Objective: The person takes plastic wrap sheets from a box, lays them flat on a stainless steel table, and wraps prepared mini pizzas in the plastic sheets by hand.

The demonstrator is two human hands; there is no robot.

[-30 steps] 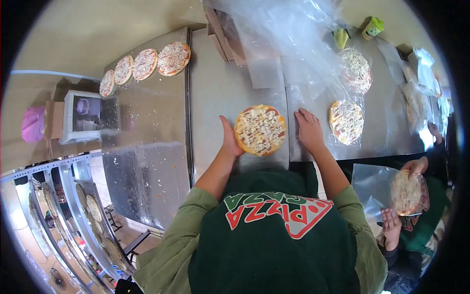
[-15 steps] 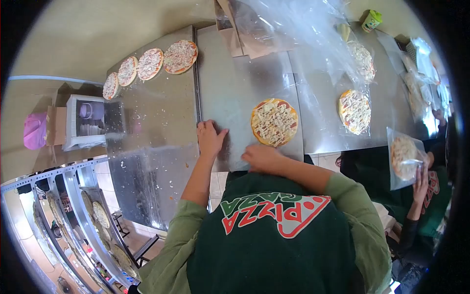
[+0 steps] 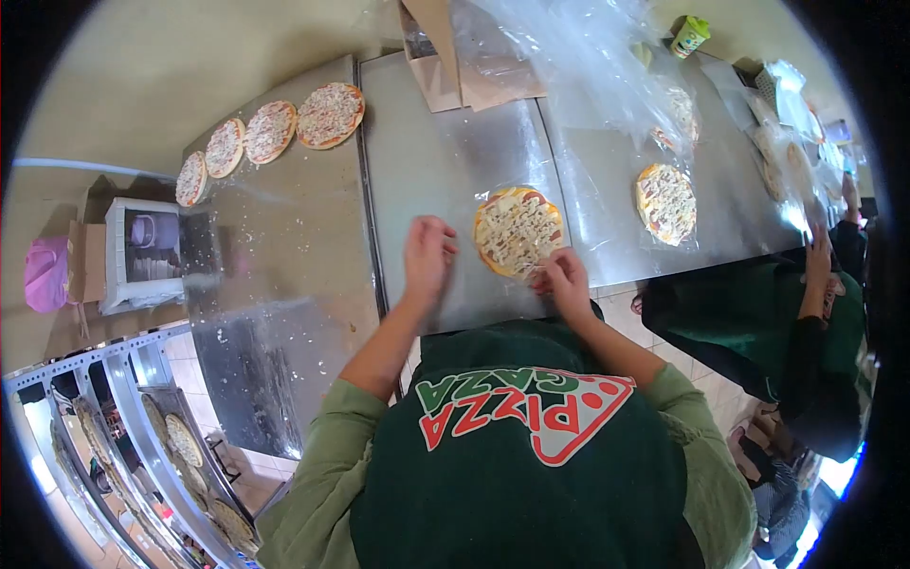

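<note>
A round topped pizza [image 3: 518,232] lies on the metal table in front of me, with clear plastic film around its edges. My right hand [image 3: 567,284] is at the pizza's lower right edge, its fingers closed in a pinch; what they grip is too small to make out. Left of the pizza, my left hand [image 3: 431,254] hovers above the table, fingers loosely bent and thumb apart, holding nothing. To the right lies another pizza [image 3: 665,204] in clear plastic.
Several unwrapped pizzas [image 3: 331,116] line the table's far left. A cardboard box [image 3: 445,81] and clear plastic bags [image 3: 592,71] sit at the back. Beyond a green cup [image 3: 690,36], bagged pizzas [image 3: 798,169] lie near a co-worker's hand [image 3: 818,258]. A rack [image 3: 142,417] stands lower left.
My left hand has lifted off the table and moved right. My right hand has shifted right along the pizza's edge. The co-worker's bagged pizza has left their near-side grasp; their arm reaches forward.
</note>
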